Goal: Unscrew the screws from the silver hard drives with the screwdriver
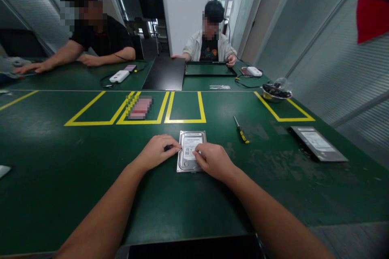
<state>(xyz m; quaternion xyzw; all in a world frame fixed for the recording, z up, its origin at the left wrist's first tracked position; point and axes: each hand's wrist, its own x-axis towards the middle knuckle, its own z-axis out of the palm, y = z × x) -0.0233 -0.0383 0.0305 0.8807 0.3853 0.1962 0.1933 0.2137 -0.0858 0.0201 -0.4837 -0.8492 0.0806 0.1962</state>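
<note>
A silver hard drive with a white label lies flat on the green table in front of me. At its left edge, my left hand has its fingers and thumb drawn together. Something dark shows between them, too small to tell whether it is an object or shadow. My right hand reaches over the drive's right side, thumb and fingers curled into a pinch above the label. Whatever those fingertips hold, if anything, is hidden. A screwdriver with a yellow and black handle lies beyond my right hand.
To the right lies a second drive-like metal box. A metal bowl of dark items stands behind it. Yellow tape outlines mark the table; a pink, blurred item lies there. Two co-workers sit opposite, near a black panel.
</note>
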